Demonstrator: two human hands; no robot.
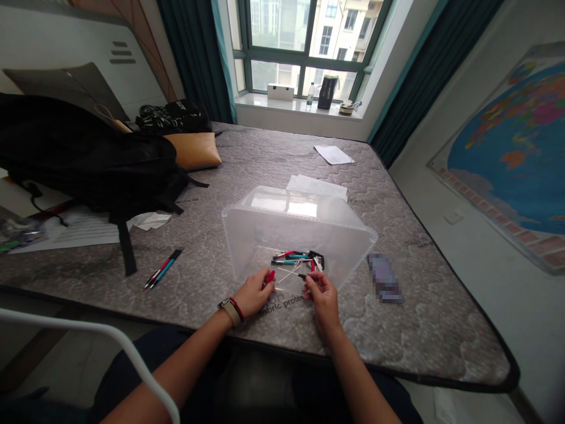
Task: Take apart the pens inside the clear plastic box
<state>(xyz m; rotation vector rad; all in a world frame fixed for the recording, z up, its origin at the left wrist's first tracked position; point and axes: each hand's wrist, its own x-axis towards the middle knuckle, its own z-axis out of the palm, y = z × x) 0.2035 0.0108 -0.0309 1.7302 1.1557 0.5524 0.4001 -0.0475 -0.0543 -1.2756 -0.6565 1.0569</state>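
Note:
My left hand is closed around a red pen part, whose end sticks out past the fingers. Between the thumb and fingers of my right hand is a small black pen piece, with a thin pale refill apparently extending from it to the left. Both hands are at the near, open side of a clear plastic box lying on its side. Inside it lies a pile of red, blue and black pen parts with thin white refills. Two pens, one red and one blue, lie side by side to the left.
A phone-like, blurred object lies right of the box. Paper sheets are behind it on the grey mattress. A black backpack and a tan pouch sit at left. A white curved rail crosses the lower left.

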